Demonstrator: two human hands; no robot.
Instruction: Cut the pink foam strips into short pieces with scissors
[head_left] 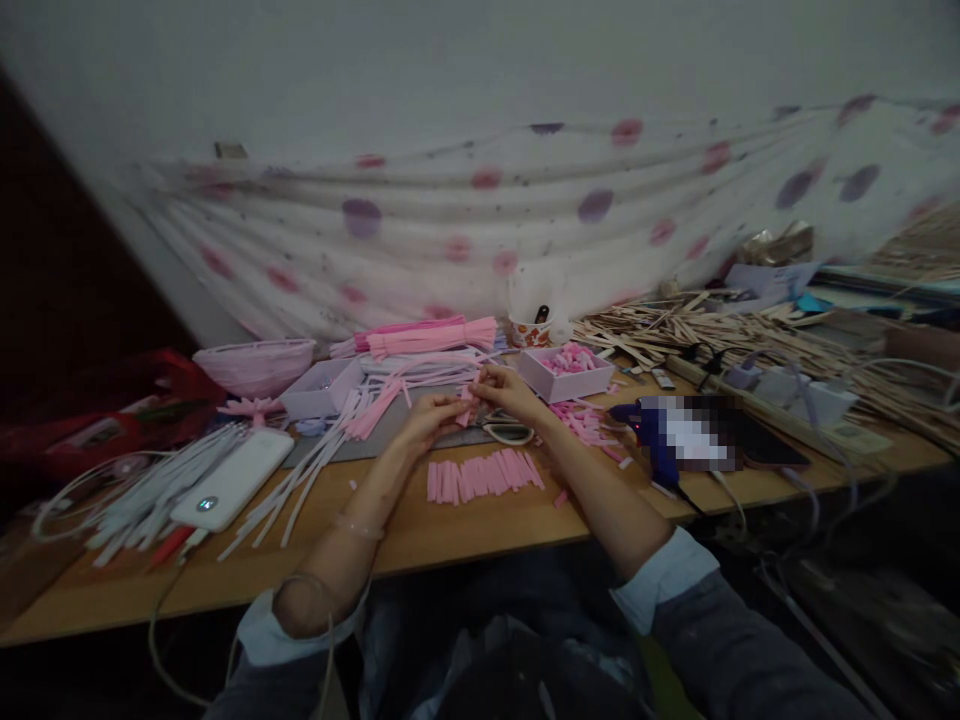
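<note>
My left hand (433, 420) and my right hand (510, 390) meet over the middle of the table, fingers pinched on short pink strips (466, 405) held between them. How many strips there are is too small to tell. Under my right wrist lies a pair of scissors (508, 431), partly covered. Nearer to me, a row of cut pink strips (484, 476) rests side by side on the wood. Beyond my right hand stands a white box (577, 386) filled with small pink pieces, with more loose pink pieces (585, 422) beside it.
A white power bank (234, 478) and bundled pale strips (165, 485) lie left. Long pink strips (431, 338) are stacked behind. At right are a blue glue gun (657, 440) with cables, a dark phone (769, 440), and piled wooden sticks (675, 325).
</note>
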